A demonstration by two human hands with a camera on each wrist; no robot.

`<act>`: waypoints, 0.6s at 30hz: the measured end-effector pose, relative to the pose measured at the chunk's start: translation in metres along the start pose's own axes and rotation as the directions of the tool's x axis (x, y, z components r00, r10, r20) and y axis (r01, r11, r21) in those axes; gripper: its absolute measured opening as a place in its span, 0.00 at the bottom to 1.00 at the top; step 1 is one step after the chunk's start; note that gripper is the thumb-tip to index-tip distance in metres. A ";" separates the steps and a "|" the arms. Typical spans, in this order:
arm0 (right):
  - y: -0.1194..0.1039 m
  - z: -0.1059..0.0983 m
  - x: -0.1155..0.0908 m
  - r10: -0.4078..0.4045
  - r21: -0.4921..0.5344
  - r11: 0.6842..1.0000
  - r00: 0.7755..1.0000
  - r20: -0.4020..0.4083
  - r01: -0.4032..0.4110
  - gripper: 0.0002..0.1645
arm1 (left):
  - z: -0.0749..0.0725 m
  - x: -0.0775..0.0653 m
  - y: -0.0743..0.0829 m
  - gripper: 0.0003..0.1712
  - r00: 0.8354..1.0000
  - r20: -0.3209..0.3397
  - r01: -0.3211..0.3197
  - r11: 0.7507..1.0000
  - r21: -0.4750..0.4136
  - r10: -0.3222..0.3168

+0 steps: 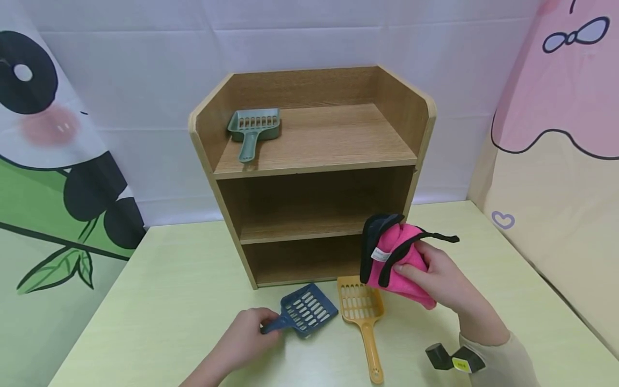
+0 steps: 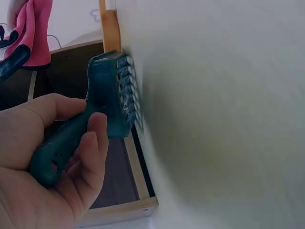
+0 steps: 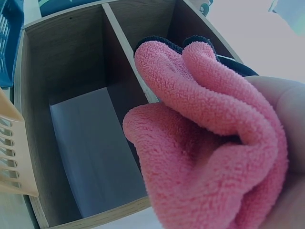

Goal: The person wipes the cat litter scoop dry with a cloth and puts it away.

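Head view is showing both hands busy — the left hand [image 1: 249, 338] is gripping a dark blue scoop [image 1: 307, 310] by its handle, low in front of a wooden shelf unit [image 1: 319, 134], while the right hand [image 1: 437, 274] is clutching a bunched pink cloth [image 1: 408, 258] with black trim before the unit's lower right corner. Left wrist view is showing the fingers [image 2: 90, 162] and thumb curling round that handle, the slotted pan facing the table [image 1: 174, 279]; whether it is touching the surface, I cannot tell. A yellow scoop [image 1: 367, 327] is lying on the table, its pan just beside the blue one. On the top board, a grey-green scoop [image 1: 253, 131] is sitting toward the left — its handle pointing forward.
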State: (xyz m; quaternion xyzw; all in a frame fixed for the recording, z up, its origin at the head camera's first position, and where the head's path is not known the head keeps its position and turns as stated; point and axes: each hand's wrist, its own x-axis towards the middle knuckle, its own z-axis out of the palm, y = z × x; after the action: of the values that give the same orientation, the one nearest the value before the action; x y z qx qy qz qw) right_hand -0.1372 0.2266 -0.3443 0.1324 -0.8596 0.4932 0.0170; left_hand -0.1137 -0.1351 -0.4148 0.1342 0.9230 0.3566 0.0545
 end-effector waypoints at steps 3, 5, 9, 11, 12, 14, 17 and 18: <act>0.000 0.000 0.000 0.002 -0.002 1.000 1.000 0.001 -0.002 0.23 | -0.005 0.001 0.002 0.09 0.999 -0.043 -0.019 0.996 0.085 0.023; 0.000 0.000 0.000 0.003 -0.001 1.000 1.000 0.002 -0.003 0.23 | -0.009 0.001 0.004 0.09 0.998 -0.060 -0.015 0.994 0.104 0.022; 0.000 0.001 0.001 0.003 0.002 1.000 1.000 0.003 -0.003 0.23 | -0.016 0.001 0.009 0.09 0.995 -0.091 -0.029 0.997 0.076 0.036; 0.001 0.001 0.001 0.004 0.004 1.000 1.000 0.004 -0.004 0.23 | -0.018 0.001 0.011 0.09 0.993 -0.104 -0.050 0.998 0.047 0.055; 0.001 0.001 0.001 0.004 0.005 1.000 1.000 0.005 -0.004 0.23 | -0.019 0.001 0.013 0.10 0.992 -0.111 -0.063 0.998 0.030 0.066; 0.001 0.002 0.001 0.002 0.010 1.000 1.000 0.006 -0.002 0.23 | -0.019 0.001 0.015 0.10 0.989 -0.118 -0.094 0.996 -0.003 0.093; 0.003 0.003 0.002 -0.004 0.025 1.000 1.000 0.013 0.004 0.23 | -0.018 0.003 0.019 0.11 0.980 -0.130 -0.154 0.988 -0.031 0.149; 0.003 0.003 0.002 -0.007 0.030 1.000 1.000 0.015 0.007 0.23 | -0.018 0.003 0.020 0.11 0.977 -0.135 -0.174 0.984 -0.040 0.167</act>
State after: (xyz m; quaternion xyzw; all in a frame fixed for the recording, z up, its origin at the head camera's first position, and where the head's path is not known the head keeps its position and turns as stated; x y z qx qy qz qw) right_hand -0.1393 0.2251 -0.3481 0.1395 -0.8518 0.5049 0.0103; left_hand -0.1163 -0.1316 -0.3883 0.1878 0.9002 0.3915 -0.0337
